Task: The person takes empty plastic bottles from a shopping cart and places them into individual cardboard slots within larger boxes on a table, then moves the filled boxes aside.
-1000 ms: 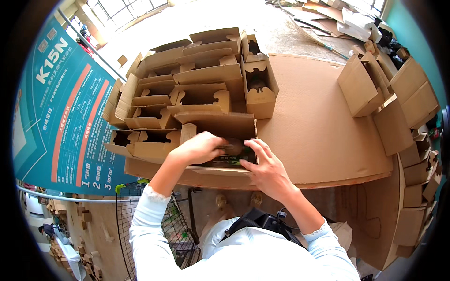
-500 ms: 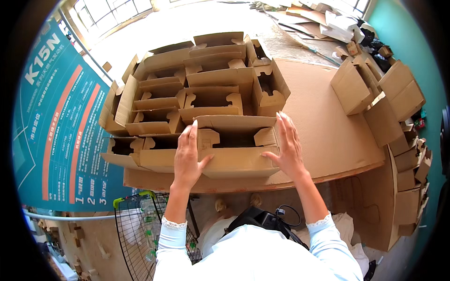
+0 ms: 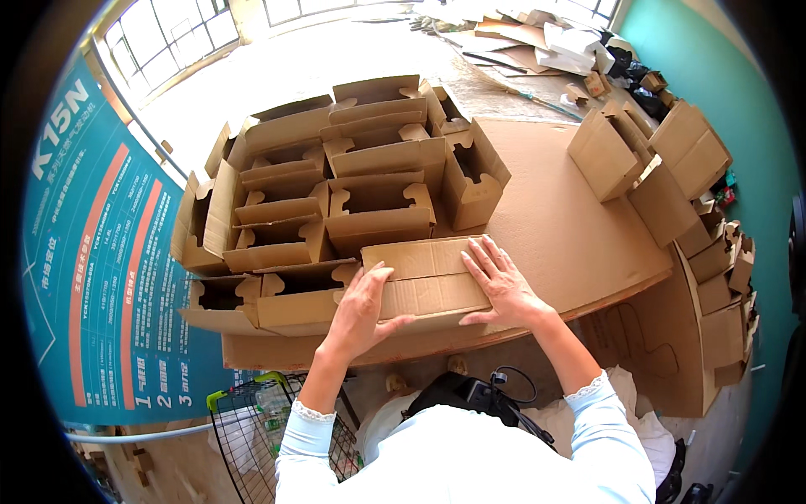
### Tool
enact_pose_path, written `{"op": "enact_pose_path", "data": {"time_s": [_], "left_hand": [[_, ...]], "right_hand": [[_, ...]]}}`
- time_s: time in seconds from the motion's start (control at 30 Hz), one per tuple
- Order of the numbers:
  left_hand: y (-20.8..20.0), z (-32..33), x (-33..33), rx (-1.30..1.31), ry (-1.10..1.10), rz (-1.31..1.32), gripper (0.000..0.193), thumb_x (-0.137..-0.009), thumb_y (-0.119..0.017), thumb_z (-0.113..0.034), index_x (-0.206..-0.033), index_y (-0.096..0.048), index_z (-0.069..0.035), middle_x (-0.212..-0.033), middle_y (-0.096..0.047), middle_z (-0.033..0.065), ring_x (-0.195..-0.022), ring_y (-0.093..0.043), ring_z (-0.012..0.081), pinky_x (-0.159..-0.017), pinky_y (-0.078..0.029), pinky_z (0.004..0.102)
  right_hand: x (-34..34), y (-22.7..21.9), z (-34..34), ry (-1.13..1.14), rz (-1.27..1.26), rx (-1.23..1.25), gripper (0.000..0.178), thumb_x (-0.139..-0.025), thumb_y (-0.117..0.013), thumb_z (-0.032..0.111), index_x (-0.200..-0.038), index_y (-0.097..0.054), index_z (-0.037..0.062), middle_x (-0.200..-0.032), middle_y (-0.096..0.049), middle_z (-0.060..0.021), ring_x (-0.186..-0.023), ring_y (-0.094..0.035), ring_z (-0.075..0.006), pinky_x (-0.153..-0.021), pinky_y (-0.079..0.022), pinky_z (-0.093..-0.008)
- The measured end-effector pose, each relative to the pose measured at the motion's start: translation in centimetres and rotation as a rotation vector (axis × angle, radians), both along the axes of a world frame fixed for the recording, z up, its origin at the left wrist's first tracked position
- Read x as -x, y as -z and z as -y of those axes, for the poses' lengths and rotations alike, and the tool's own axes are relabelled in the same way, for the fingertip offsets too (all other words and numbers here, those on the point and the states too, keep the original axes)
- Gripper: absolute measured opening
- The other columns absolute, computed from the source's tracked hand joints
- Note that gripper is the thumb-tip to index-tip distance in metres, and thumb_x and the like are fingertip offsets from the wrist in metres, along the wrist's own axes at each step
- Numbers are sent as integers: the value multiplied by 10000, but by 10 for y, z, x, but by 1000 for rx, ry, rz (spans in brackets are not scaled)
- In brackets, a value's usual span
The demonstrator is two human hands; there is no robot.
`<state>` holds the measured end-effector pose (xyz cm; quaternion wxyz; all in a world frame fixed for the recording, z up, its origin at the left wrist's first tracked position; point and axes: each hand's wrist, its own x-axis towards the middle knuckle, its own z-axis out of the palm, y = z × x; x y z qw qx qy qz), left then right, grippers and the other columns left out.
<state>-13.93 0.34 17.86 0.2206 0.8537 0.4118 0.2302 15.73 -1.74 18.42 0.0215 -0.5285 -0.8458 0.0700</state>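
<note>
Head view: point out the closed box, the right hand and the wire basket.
Closed box [image 3: 428, 291], head view: on its near top flap.
Right hand [image 3: 510, 294], head view: on its back.
Wire basket [image 3: 217, 398], head view: on its rim's green corner.

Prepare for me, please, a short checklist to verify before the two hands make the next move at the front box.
1. Top flaps of the front box folded down: ok.
2. Left hand at its left end: ok.
3. Right hand on its top, towards the right end: ok.
4. Contents in order: cannot tell, the flaps hide them.
5. Neighbouring box on the left closed: not ok, its top is open.
</note>
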Motion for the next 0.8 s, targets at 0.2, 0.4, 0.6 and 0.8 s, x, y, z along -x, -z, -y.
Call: {"op": "enact_pose_path", "data": {"time_s": [0.2,0.4,0.6,0.8], "left_hand": [[10,6,-4,-107,40,-207,923,-721,-822,-229,-1472,-327,-20,-1568,-204,210,-1469,-153,384,-1164,-295,444],[13,3,-5,-98,62,-200,915,-704,-821,-144,-1471,-335,-31,-1561,-214,219,-1462,-163,400,-1166,-288,454],[20,22,-10,-174,-35,13,927,-733,-803,-107,-1491,-276,-29,-1543,-234,233,-1436,-218,428,-1155,-290,452],[45,75,-24,20,-330,267,948,-731,-798,-56,-1490,-233,2,-1509,-280,261,-1361,-358,426,-1109,-345,448]], "right_hand": [[10,-19,-23,-35,168,159,1276,-576,-848,477,-1553,-115,105,-1603,-66,-210,-1467,-40,-457,-1183,-152,-562],[13,-27,-42,-44,154,203,1275,-529,-838,407,-1555,-129,143,-1577,-136,-229,-1442,-121,-471,-1145,-243,-560],[4,-16,-27,-34,169,105,1258,-538,-854,404,-1557,-145,195,-1533,-234,-230,-1384,-259,-455,-1074,-348,-543],[5,-22,-3,5,183,66,1224,-559,-877,367,-1552,-176,218,-1493,-283,-226,-1349,-301,-455,-1024,-397,-551]]}}
